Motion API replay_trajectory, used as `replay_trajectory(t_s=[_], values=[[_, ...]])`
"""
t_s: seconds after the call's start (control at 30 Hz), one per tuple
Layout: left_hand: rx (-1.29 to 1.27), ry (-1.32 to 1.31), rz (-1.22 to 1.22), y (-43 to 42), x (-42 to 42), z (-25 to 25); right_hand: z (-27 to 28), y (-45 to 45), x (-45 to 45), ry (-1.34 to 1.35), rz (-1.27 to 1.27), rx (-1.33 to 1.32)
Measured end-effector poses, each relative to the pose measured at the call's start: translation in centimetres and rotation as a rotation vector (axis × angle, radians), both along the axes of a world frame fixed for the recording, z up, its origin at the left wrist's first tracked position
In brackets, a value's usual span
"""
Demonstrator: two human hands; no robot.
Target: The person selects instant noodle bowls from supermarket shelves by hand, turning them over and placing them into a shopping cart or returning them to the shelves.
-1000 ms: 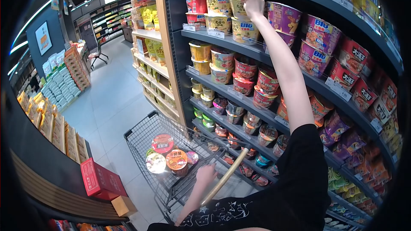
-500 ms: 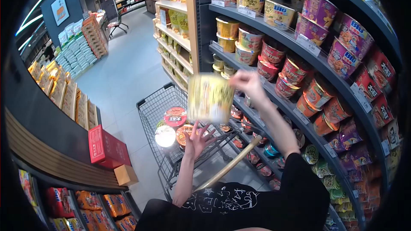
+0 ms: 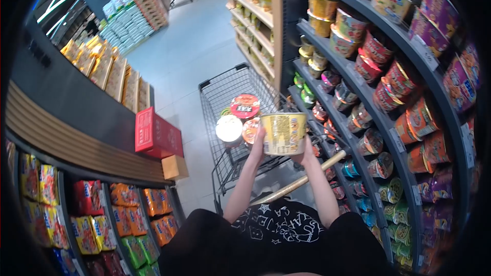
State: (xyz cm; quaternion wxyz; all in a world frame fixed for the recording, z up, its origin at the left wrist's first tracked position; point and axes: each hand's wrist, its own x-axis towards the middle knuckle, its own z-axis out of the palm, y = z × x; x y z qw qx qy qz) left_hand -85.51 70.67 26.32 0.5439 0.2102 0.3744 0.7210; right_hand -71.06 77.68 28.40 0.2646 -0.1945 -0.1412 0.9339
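Head view: left hand point(image 3: 258, 142) and right hand point(image 3: 305, 149), both partly closed, gripping one yellow tub point(image 3: 284, 134) from opposite sides; tub at the near end of the cart point(image 3: 222, 74), beyond its handle point(image 3: 302, 179). Tub's side print: too small to read. Forearms point(image 3: 245, 186): extended forward, roughly parallel. Inside the cart: red-lidded cup point(image 3: 245, 106), white characters on lid; pale-lidded cup point(image 3: 229, 129), lettering lost in glare; orange-lidded cup point(image 3: 250, 131), partly hidden. Left of the cart: red box point(image 3: 158, 134), white writing illegible. Right of the cart, upper shelf: yellow cup point(image 3: 390, 1), marked "BIG".
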Motion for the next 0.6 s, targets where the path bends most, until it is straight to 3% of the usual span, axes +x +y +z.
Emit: replay_trajectory(t_s=[0.17,0.27,0.3,0.4,0.6], values=[[-0.094,0.277,0.125,0.0,-0.3,1.3,1.6,0.2,0.0,-0.093,-0.091,0.170],[-0.282,0.122,0.059,-0.6,-0.3,2.2,0.2,0.5,-0.3,-0.183,-0.109,0.230],[-0.203,0.179,0.057,0.0,-1.3,-1.1,-0.6,0.7,-0.2,-0.263,-0.116,0.273],[-0.191,0.008,0.005,-0.6,-1.2,1.1,-1.4,1.1,-0.4,-0.244,0.002,0.184],[-0.153,0.066,0.029,-0.1,-1.7,-0.4,-0.6,1.1,-0.4,-0.310,0.019,0.188]])
